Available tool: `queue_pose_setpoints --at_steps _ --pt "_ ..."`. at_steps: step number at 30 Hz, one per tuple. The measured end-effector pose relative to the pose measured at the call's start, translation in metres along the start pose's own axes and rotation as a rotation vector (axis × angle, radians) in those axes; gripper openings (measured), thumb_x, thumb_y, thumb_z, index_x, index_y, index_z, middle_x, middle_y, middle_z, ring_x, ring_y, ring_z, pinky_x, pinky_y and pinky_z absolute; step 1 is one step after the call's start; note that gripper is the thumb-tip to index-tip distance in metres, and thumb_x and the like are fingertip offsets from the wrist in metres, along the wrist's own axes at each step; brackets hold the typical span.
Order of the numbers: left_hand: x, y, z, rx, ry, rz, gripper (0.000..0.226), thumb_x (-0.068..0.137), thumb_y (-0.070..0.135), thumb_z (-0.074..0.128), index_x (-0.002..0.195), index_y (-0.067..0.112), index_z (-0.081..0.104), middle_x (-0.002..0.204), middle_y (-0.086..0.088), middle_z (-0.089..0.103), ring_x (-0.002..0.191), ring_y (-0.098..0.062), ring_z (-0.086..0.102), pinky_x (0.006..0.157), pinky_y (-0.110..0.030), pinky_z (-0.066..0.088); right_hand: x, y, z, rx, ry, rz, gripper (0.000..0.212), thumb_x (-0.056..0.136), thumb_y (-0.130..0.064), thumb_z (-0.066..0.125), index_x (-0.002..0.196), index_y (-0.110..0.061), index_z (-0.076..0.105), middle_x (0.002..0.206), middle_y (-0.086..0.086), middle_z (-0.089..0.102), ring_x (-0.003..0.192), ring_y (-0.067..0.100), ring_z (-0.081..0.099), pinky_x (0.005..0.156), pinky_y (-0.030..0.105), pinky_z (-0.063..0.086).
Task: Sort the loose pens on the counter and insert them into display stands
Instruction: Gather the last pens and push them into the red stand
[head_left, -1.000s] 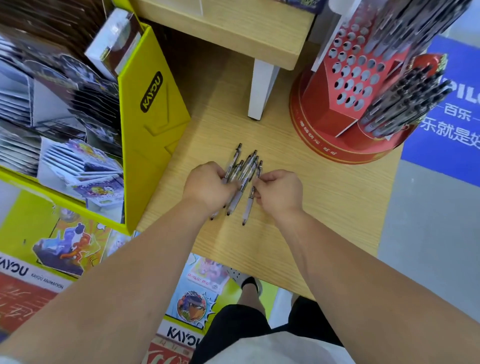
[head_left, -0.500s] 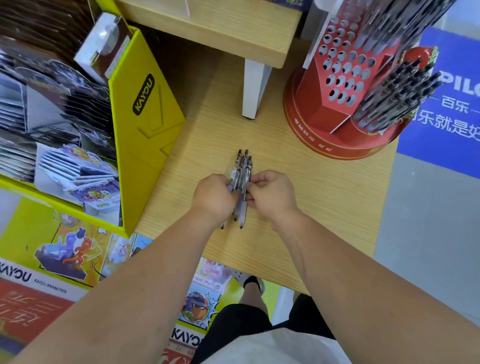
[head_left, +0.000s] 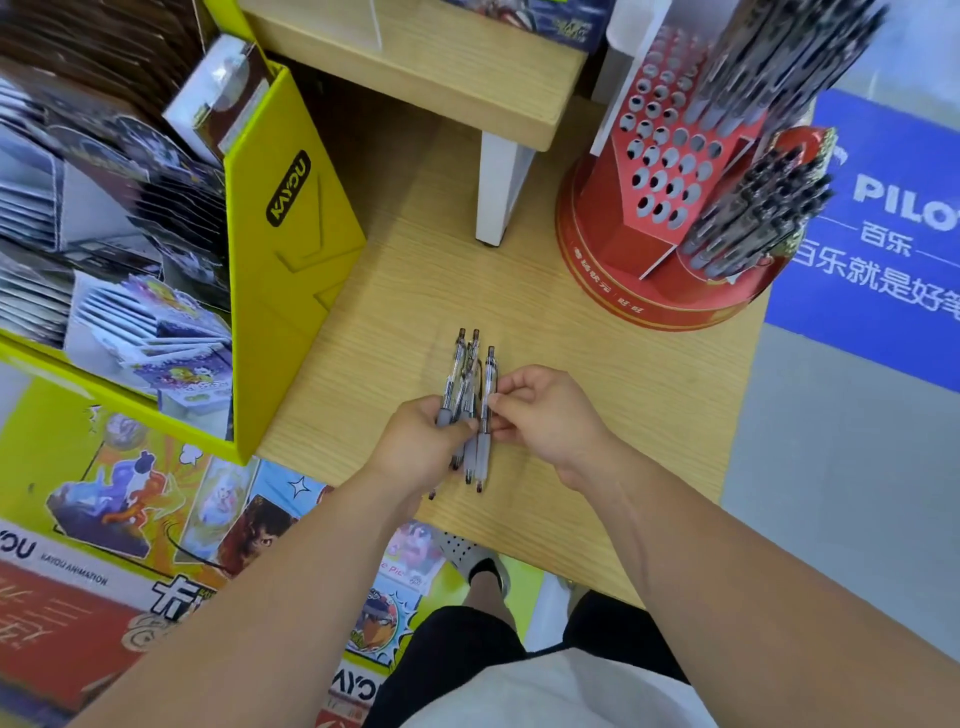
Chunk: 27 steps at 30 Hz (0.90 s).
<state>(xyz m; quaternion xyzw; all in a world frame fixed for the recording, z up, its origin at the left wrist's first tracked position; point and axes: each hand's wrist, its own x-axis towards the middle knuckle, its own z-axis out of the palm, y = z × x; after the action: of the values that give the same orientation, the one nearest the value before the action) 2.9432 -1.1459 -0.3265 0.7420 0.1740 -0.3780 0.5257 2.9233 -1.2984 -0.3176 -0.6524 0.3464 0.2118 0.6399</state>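
- Bunched now into one tight, parallel bundle, where a second ago the pens (head_left: 467, 374) lay fanned out between the hands.
- Head view: gripped low down by the left hand (head_left: 415, 452), fingers curled round the grey rubber sleeves, thumb across the front.
- Pinched at mid-barrel by the right hand (head_left: 550, 415), thumb and forefinger closed on the rightmost pen of the bundle.
- Clear barrels, grey grips and dark tips; tips toward the near edge of the counter (head_left: 597, 374), clicker ends toward the far edge.
- Held over the middle of the counter's near half; resting on the wood or lifted, cannot tell.
- Near the far right corner, a red display stand (head_left: 608, 244), with rows of round holes facing the hands and stocked pens (head_left: 753, 218) on its right side.
- Along the left edge, a yellow card rack (head_left: 280, 249).
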Motion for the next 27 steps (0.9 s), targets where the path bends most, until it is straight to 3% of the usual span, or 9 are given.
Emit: queue_pose_setpoints --at_steps 3,7,12,18,22,24,27 --pt "-0.019 0.007 0.005 -0.025 -0.030 0.042 0.017 0.093 0.012 0.070 0.080 0.009 0.060 0.068 -0.006 0.057 0.061 -0.018 0.052 0.051 -0.024 0.042 -0.017 -0.008 -0.010 0.010 -0.002 -0.018 0.011 0.091 -0.005 0.068 0.101 -0.001 0.064 0.086 0.016 0.073 0.072 0.018 0.068 0.074 0.036 0.062" --pt "-0.052 0.026 0.021 -0.136 -0.144 0.085 0.005 0.097 0.005 0.064 0.098 0.009 0.067 0.073 0.000 0.069 0.060 -0.008 0.063 0.051 -0.020 0.049 -0.044 -0.023 -0.038 0.069 0.055 -0.066 0.008 0.086 -0.003 0.069 0.086 -0.008 0.063 0.071 0.007 0.069 0.067 0.018 0.067 0.071 0.038 0.062" --pt "-0.087 0.053 0.051 -0.111 -0.240 0.141 0.012 0.100 0.010 0.060 0.110 0.010 0.066 0.083 -0.006 0.072 0.071 -0.016 0.066 0.063 -0.029 0.051 -0.074 -0.042 -0.082 0.118 0.073 -0.106 0.015 0.084 0.001 0.069 0.079 -0.009 0.059 0.074 0.013 0.064 0.061 0.019 0.065 0.061 0.034 0.058" --pt "-0.120 0.087 0.111 -0.070 -0.190 0.211 0.011 0.101 0.014 0.058 0.108 0.011 0.066 0.077 -0.001 0.069 0.067 -0.013 0.064 0.068 -0.033 0.048 -0.098 -0.058 -0.154 0.175 -0.020 -0.182 0.017 0.086 0.003 0.069 0.088 -0.007 0.056 0.078 0.016 0.061 0.057 0.019 0.064 0.056 0.032 0.058" --pt "-0.135 0.114 0.168 -0.120 -0.124 0.221 0.011 0.101 0.012 0.058 0.106 0.012 0.067 0.078 -0.001 0.070 0.065 -0.014 0.062 0.066 -0.034 0.048 -0.101 -0.065 -0.226 0.270 -0.128 -0.207 0.009 0.093 -0.007 0.067 0.100 -0.006 0.062 0.087 0.013 0.065 0.061 0.020 0.066 0.059 0.031 0.059" --pt "-0.145 0.128 0.204 -0.144 -0.105 0.208 0.011 0.101 0.011 0.058 0.107 0.011 0.066 0.081 -0.005 0.071 0.066 -0.016 0.062 0.064 -0.033 0.048 -0.097 -0.068 -0.269 0.292 -0.178 -0.204 0.014 0.096 -0.008 0.064 0.109 -0.005 0.061 0.088 0.010 0.063 0.062 0.020 0.067 0.059 0.031 0.059" --pt "-0.158 0.147 0.253 -0.175 -0.131 0.209 0.007 0.100 0.010 0.059 0.102 0.009 0.065 0.085 -0.014 0.066 0.071 -0.023 0.060 0.065 -0.036 0.047 -0.098 -0.075 -0.330 0.250 -0.285 -0.224 0.011 0.097 -0.008 0.063 0.107 -0.006 0.065 0.098 0.010 0.065 0.064 0.018 0.067 0.061 0.030 0.059"
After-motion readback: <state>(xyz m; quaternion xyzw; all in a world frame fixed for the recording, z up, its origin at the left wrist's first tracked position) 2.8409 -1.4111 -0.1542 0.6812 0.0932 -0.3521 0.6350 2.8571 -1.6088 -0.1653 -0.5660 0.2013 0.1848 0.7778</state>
